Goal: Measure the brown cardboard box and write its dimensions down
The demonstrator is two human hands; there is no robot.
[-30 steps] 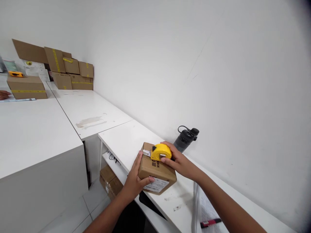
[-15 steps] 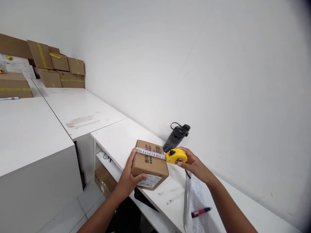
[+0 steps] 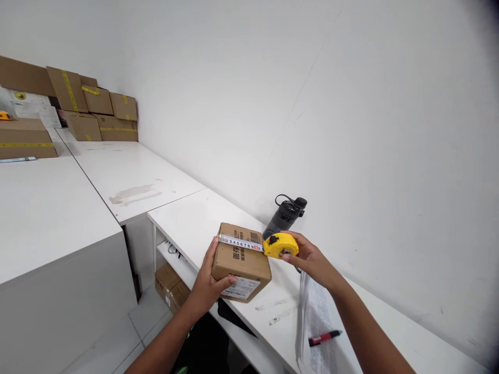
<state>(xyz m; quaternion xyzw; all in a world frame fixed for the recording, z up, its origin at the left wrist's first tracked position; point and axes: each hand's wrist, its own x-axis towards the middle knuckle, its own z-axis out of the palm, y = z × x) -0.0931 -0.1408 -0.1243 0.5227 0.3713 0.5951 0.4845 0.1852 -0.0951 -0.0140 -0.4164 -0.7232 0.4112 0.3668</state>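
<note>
Left fingers [image 3: 211,253] apart from thumb [image 3: 226,283], right fingers [image 3: 301,239] curled, both forearms [image 3: 171,332] outstretched

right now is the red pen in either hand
No, the red pen lies apart: the left hand holds the cardboard box and the right hand holds the yellow tape measure.

A red pen [image 3: 324,338] lies on sheets [image 3: 316,311] — a dark bottle [image 3: 284,217] beyond.

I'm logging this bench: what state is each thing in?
Tape measure: blade extended across box top, in right hand
Cardboard box: closed, steadied by left hand
Bottle: capped, not held
Pen: lying on papers
Back boxes: stacked, yellow-taped
Orange object at left: cut off, state unclear
</note>
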